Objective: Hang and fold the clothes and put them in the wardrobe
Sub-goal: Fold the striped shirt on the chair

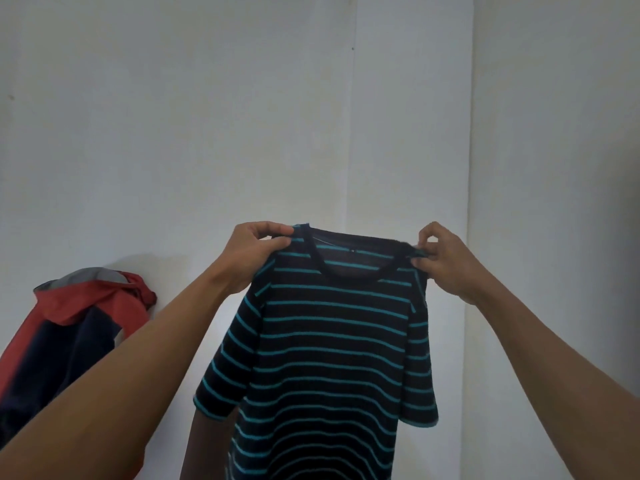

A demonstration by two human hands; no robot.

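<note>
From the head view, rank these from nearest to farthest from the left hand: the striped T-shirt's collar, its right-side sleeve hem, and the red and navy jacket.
1. Collar: just right of the left hand, which grips the striped T-shirt at the shoulder.
2. Red and navy jacket: lower left, against the wall.
3. Right-side sleeve hem: low on the far right side.

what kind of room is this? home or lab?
Probably a plain room in a home, though little shows. Bare white walls meet in a corner, a red and navy jacket hangs against the wall, and both hands hold up a striped T-shirt. No wardrobe is in view.
</note>
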